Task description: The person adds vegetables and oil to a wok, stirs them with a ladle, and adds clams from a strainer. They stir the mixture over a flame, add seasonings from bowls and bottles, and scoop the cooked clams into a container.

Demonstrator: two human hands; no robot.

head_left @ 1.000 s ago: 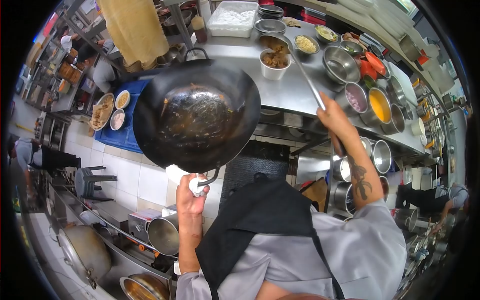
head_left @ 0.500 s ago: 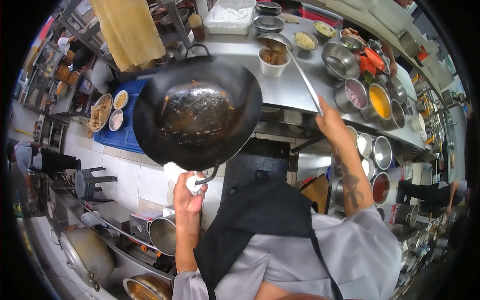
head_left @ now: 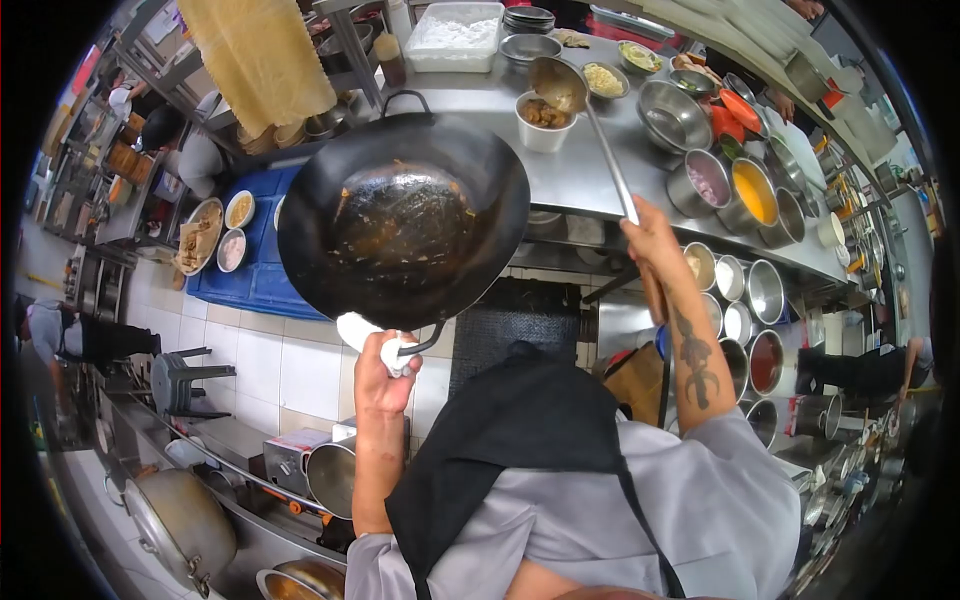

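A large dark wok [head_left: 405,225] with sauce residue inside hangs above the floor, beside the steel counter. My left hand [head_left: 384,366] is wrapped round its near handle through a white cloth [head_left: 357,330]. My right hand [head_left: 652,238] is closed on the long handle of a metal ladle [head_left: 558,85]. The ladle's bowl is tilted over a white tub [head_left: 545,122] that holds brown food pieces.
The steel counter [head_left: 590,165] carries metal bowls [head_left: 673,120], a pot of yellow liquid [head_left: 754,193] and a tray of white powder [head_left: 455,38]. Small bowls rest on a blue surface [head_left: 255,275]. Co-workers [head_left: 62,330] stand at far left and far right [head_left: 900,365].
The ladle bowl has tipped so that its inside shows, and my right hand has moved slightly left and down. The wok has shifted slightly right, with my left hand still on its handle.
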